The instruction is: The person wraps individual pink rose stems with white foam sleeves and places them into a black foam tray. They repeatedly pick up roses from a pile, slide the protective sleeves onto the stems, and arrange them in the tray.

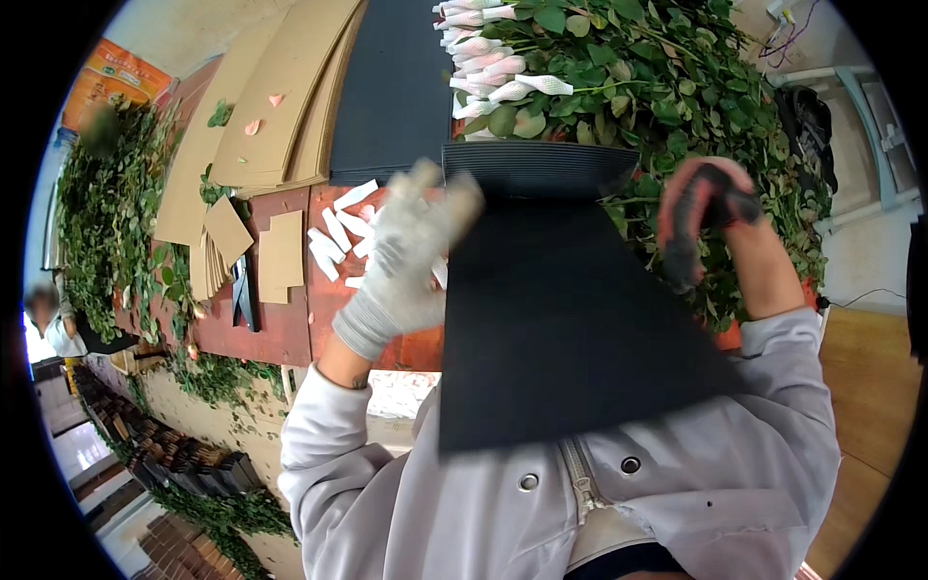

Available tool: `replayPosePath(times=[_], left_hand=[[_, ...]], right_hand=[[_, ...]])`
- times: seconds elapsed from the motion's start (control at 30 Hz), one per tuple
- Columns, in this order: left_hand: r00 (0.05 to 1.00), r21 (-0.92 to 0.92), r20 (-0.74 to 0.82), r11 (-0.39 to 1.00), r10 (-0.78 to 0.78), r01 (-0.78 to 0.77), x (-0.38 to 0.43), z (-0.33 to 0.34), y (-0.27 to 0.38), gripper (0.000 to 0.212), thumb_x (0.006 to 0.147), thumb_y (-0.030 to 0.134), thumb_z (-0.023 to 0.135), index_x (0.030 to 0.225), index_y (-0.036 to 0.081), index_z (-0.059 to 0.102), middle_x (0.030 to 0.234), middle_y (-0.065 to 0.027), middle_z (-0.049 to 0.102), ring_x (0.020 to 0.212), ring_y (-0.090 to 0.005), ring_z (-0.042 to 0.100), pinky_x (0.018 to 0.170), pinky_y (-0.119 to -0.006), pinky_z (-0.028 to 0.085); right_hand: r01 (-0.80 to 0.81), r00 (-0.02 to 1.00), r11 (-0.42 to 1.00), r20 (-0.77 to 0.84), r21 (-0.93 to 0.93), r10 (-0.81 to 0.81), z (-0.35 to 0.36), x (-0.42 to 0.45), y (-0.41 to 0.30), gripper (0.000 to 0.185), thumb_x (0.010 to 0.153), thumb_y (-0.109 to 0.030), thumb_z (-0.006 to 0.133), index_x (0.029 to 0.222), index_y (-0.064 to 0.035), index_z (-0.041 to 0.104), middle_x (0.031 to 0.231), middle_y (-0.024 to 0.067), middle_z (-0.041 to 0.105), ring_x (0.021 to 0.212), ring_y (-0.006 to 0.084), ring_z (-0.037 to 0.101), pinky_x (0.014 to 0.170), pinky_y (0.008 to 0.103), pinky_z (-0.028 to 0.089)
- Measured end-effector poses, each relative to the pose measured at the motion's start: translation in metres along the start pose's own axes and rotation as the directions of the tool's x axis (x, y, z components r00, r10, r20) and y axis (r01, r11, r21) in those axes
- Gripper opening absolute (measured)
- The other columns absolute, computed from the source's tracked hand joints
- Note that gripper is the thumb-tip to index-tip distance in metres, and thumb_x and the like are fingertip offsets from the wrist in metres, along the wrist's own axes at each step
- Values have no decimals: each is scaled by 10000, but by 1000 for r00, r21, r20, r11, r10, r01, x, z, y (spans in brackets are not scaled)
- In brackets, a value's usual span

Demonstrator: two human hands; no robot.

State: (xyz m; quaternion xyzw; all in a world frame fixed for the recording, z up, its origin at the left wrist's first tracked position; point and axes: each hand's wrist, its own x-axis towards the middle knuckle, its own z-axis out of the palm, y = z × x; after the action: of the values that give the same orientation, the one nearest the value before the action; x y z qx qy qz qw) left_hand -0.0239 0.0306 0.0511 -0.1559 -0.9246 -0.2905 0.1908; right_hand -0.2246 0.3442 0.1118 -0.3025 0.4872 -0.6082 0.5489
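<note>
A large black sheet, its far end ribbed and raised, spreads before my torso; its near edge is blurred. My left hand, in a whitish knit glove, is beside the sheet's upper left edge, fingertips blurred and partly over it; whether they grip it is unclear. My right hand, in a red and black glove, is curved above green foliage, right of the sheet, apart from it and holding nothing visible. White foam mesh sleeves lie by my left hand. Stems with sleeved flower heads lie beyond the sheet.
Cardboard sheets and a black sheet stack lie at the back. Black-handled scissors rest between small cardboard pieces on the red table. More foliage lies far left, near another person.
</note>
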Motion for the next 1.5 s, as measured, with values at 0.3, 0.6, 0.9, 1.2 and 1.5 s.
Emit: replayPosePath(times=[0.3,0.6,0.9,1.2,1.5], left_hand=[[656,-365,741,736,-141,570,-80,13,-8,667,842,534,594,1210,-21,561,1207,-222,572,1133,-375,539,975,-421,409],[442,535,-280,244,-852,809,-153,-47,-172,867,683,475,725,1357,24,418,1222,-182,581,1138,-324,547,939,-414,429],[272,366,-99,219,-957,905,-162,-72,-212,1194,528,493,798,1458,-2,236,1276,-266,518,1135,-372,558,964,-403,443],[859,-950,235,81,-454,303,-72,7,-62,954,690,260,800,1461,46,281,1361,-86,450,1188,-161,470,962,-306,422],[807,-827,550,-274,-215,491,-64,63,-12,947,740,579,681,1412,1,348,1293,-156,525,1199,-237,511,1047,-362,361]], right_hand=[[246,948,-300,293,-922,-122,24,105,236,546,909,-345,506,1417,-195,373,1457,125,371,1361,322,314,1117,525,226],[119,964,-330,30,-936,263,71,118,186,597,763,-524,613,1266,-206,566,1384,169,419,1288,404,354,1076,596,242],[116,959,-208,55,-971,277,55,122,210,618,794,-538,583,1300,-185,537,1391,177,410,1307,399,341,1096,575,221],[40,979,-16,36,-999,199,54,118,210,743,786,-543,596,1284,0,500,1390,213,403,1319,405,324,1112,541,211],[-47,999,725,-32,-687,35,28,102,185,852,761,-373,719,1426,-29,313,1459,178,332,1380,314,283,1147,392,208]])
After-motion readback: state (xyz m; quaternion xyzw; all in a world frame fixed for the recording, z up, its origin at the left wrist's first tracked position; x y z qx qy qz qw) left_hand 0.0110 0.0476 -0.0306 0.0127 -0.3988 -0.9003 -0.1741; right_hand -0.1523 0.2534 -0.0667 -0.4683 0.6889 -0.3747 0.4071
